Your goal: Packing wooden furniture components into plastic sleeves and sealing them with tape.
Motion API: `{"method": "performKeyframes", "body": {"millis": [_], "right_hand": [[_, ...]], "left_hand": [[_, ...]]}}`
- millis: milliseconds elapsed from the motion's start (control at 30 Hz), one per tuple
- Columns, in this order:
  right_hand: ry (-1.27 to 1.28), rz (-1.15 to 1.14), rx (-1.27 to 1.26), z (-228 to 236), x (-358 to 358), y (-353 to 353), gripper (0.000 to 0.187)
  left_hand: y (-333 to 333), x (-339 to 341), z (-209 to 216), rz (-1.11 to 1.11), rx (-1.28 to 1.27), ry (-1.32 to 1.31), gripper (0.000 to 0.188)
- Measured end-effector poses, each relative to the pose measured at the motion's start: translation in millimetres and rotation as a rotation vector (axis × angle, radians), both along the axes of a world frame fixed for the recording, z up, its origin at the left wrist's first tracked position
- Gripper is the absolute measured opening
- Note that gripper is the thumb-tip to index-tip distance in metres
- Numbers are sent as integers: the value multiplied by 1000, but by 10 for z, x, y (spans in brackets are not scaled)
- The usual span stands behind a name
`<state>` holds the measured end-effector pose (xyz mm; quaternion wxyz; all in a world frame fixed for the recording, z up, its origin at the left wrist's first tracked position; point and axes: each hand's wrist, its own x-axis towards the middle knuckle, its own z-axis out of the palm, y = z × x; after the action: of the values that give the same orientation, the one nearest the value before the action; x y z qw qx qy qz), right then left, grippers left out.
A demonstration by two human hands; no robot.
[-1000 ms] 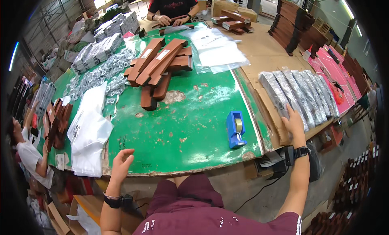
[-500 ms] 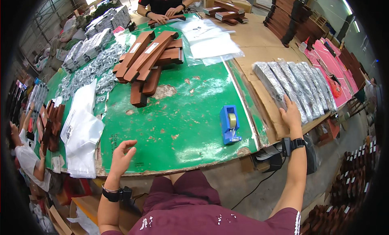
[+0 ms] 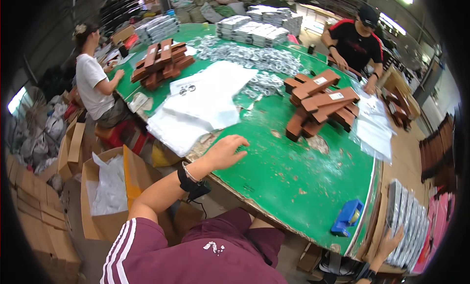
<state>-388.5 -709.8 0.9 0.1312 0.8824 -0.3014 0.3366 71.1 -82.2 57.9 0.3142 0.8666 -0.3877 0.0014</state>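
The left hand [image 3: 227,152] reaches over the near rim of a green tabletop [image 3: 293,186] whose coating is scuffed and chipped. With twelve toward the top of the view, a carton [image 3: 105,225] with clear plastic in it stands at eight o'clock from that hand. A person in a white shirt [image 3: 95,80] sits at ten, and another in a black-and-red shirt [image 3: 362,44] works between one and two. Grey rings [image 3: 262,58] spread over the table between twelve and one, with silvery wrapped packs [image 3: 252,31] beyond them.

White plastic bags [image 3: 210,107] lie near the left hand at eleven o'clock. A pile of reddish-brown wooden pieces [image 3: 320,105] sits at two, and a second such pile [image 3: 161,63] lies further off at eleven. At four is a blue tape dispenser [image 3: 347,218].

The right hand [image 3: 389,242] is further out at four, with a row of bars in silvery wrap [image 3: 407,220] at one o'clock from it, on the cardboard-covered surface [image 3: 389,169] beside the green top.

The left hand is relaxed and half unfolded, fingers loosely bent, holding nothing. The right hand's fingers lie against the nearest bar; whether they grip it or merely rest there, I cannot tell.
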Motion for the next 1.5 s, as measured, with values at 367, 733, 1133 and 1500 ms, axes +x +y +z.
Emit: {"method": "performKeyframes", "body": {"millis": [367, 733, 1133, 1500], "right_hand": [[32, 528, 294, 1625, 1963, 2693, 35], [728, 887, 566, 1468, 3769, 3604, 37], [923, 1341, 351, 581, 4310, 5104, 36], [640, 1367, 412, 385, 4279, 4882, 41]], "left_hand": [[863, 888, -312, 416, 115, -184, 41], [1414, 949, -664, 393, 68, -311, 40], [1871, -66, 274, 614, 29, -196, 43], [4571, -217, -640, 1412, -105, 83, 51]]}}
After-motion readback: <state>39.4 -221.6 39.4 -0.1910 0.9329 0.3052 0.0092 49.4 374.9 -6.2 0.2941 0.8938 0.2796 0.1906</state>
